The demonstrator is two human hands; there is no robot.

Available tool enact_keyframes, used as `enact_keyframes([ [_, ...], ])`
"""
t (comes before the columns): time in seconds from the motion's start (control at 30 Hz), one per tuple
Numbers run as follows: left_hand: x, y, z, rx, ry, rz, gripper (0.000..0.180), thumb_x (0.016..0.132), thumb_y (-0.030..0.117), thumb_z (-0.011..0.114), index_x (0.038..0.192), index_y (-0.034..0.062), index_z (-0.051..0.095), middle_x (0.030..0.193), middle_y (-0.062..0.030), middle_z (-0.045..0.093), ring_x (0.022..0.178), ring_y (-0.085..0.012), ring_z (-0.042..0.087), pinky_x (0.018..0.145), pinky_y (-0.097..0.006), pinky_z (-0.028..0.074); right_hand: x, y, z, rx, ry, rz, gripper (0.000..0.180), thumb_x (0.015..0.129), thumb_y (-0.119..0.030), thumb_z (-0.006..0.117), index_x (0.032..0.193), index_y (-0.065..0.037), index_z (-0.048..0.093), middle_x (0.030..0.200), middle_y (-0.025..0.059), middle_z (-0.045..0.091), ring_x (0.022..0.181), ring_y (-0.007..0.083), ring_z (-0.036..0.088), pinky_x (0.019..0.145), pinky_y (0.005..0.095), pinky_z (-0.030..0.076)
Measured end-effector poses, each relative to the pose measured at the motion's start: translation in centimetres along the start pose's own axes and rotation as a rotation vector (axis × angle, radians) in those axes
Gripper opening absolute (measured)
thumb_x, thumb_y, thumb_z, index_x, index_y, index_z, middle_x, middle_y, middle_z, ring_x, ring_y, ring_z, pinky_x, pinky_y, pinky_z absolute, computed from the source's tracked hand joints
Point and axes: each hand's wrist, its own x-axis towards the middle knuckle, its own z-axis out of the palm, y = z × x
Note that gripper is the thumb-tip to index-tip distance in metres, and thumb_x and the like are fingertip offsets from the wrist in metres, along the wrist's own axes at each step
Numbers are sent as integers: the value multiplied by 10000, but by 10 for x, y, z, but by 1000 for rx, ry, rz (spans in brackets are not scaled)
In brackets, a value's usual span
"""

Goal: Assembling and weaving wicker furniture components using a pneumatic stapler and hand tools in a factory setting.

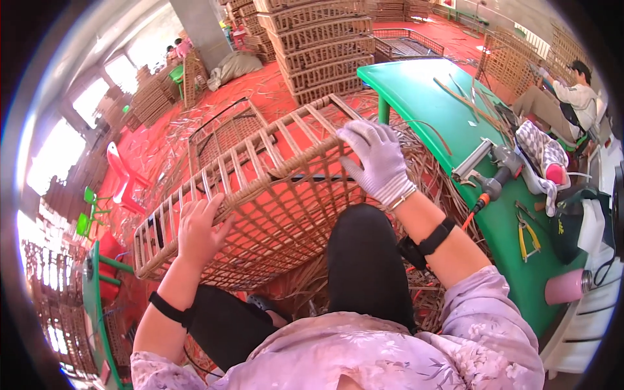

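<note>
A woven brown wicker basket with slatted sides and a lattice panel leans tilted across my lap, against my knees. My left hand, bare, rests at its near rim with fingers stretched out and the thumb apart. At the basket's right corner, my right hand wears a pale lilac knitted glove. Its fingers curl over the rim while the thumb lies on the inner side. A dark bar runs along the inside of the basket, below the rim. The undersides of both hands are hidden.
On the right, a green table bears a nail gun, yellow-handled pliers and a pink flask. Tall stacks of wicker baskets stand behind. Cane scraps litter the red floor. A person sits at far right.
</note>
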Motion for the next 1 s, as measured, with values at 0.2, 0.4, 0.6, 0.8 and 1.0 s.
enact_keyframes([
  [0.2, 5, 6, 1, -18, 50, 36, 403, 765, 189, 725, 1118, 45, 596, 791, -117, 567, 796, -329, 552, 791, -429, 422, -65, -7, 26, 755, -38, 601, 343, 868, -178, 686, 1171, -54, 584, 887, 80, 633, 728, 150, 632, 695, 265, 507],
  [0.4, 3, 4, 3, -28, 69, 41, 398, 754, 167, 727, 1110, 44, 598, 787, -120, 563, 787, -330, 552, 772, -433, 430, -74, 22, 41, 1222, 160, 1120, 406, 909, -179, 662, 1221, 44, 529, 985, 89, 638, 805, 123, 625, 709, 248, 511],
  [0.6, -2, 8, 6, -20, 80, 27, 394, 748, 160, 727, 1101, 40, 602, 790, -117, 561, 780, -329, 552, 771, -429, 431, -66, 30, 44, 960, 317, 850, 386, 864, -92, 686, 1211, 21, 563, 1104, 104, 610, 946, 160, 614, 822, 269, 502],
  [0.8, -3, 6, 6, -27, 113, 33, 401, 743, 158, 727, 1105, 41, 602, 777, -111, 549, 774, -319, 553, 776, -426, 430, -48, 35, 50, 797, 245, 864, 306, 801, -215, 746, 977, 25, 678, 880, 101, 668, 835, 160, 638, 785, 279, 502],
  [1.0, -4, 8, 6, -24, 137, 35, 383, 743, 160, 724, 1090, 46, 608, 757, -98, 538, 754, -308, 554, 782, -419, 430, -26, 23, 40, 555, 163, 1027, 434, 726, -330, 803, 952, 24, 690, 914, 141, 688, 823, 223, 656, 795, 333, 508],
])
